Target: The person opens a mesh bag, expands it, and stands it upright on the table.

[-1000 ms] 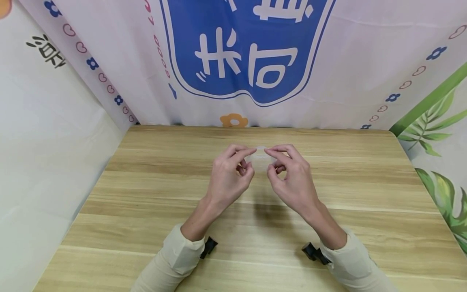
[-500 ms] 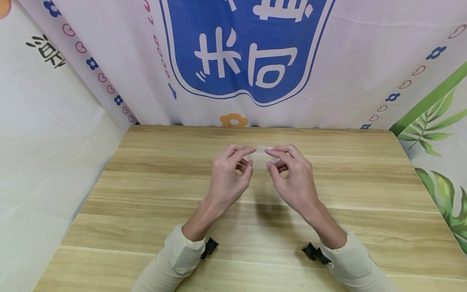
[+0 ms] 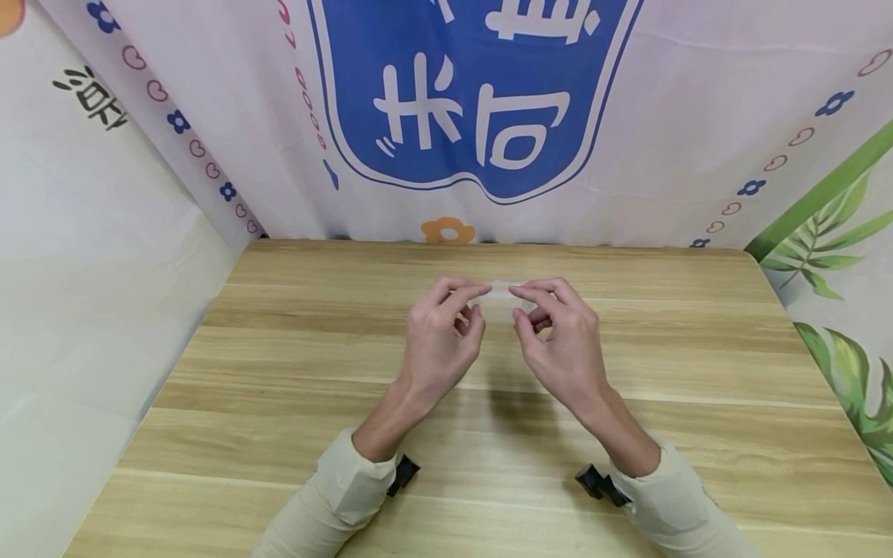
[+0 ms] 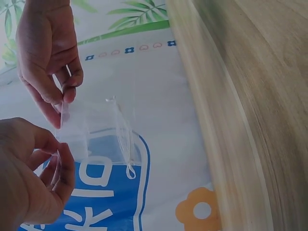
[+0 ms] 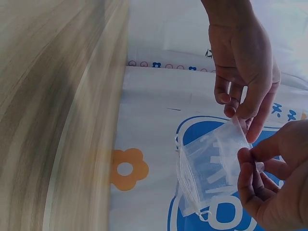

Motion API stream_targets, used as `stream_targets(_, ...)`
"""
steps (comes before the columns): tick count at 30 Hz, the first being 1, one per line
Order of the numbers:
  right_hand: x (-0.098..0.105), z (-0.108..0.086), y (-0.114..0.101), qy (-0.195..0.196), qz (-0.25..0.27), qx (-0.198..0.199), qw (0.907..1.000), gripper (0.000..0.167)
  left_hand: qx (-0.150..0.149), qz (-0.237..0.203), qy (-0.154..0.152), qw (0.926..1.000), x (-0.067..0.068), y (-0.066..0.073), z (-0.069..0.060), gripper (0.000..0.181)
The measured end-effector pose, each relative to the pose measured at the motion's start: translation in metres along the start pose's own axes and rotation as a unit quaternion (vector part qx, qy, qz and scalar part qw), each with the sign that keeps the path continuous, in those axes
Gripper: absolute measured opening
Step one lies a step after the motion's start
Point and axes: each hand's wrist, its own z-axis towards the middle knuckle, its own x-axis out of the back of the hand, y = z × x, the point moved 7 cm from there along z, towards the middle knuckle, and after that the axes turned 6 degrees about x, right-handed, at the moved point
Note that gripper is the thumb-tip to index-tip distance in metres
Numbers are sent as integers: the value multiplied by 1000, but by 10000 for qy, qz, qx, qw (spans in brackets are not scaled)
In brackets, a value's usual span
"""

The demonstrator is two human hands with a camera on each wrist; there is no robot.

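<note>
A small see-through mesh drawstring pouch (image 3: 499, 310) is held up in the air above the table, between both hands. My left hand (image 3: 438, 337) pinches one corner of its edge with thumb and fingers. Opposite it, my right hand (image 3: 567, 345) pinches the other corner the same way. In the left wrist view the pouch (image 4: 101, 127) hangs flat and sheer, with the white drawstring (image 4: 126, 142) looped along the end away from the fingers. The right wrist view shows the pouch (image 5: 214, 166) stretched between the two hands, its cord end (image 5: 190, 187) loose.
A wood-grain table (image 3: 279, 434) lies under the hands. At its far edge hangs a printed white cloth (image 3: 670, 155) with a blue emblem. A pale cloth (image 3: 105, 271) borders the left side, a leaf-patterned one (image 3: 837, 310) the right. Dark wrist devices (image 3: 403, 474) sit by the sleeves.
Both hands stay almost in place with their pinch on the drawstring pouch. The pouch has tilted a little, and the shadow on the table below has changed shape slightly.
</note>
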Motion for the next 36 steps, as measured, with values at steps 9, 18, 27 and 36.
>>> stream_targets(9, 2, 1, 3, 5, 201, -156, 9997, 30, 211, -167, 51, 9996, 1, -2, 1, 38)
stream_targets(18, 4, 1, 2, 234, 297, -8, 9993, 31, 439, -254, 75, 9987, 3, -6, 3, 38)
stream_targets(27, 4, 2, -1, 249, 257, 279, 9990, 32, 110, -353, 97, 9993, 3, -2, 2, 33)
stream_targets(36, 12, 5, 7, 472, 743, -153, 9960, 45, -311, -660, 555, 9958, 12, -1, 4, 28)
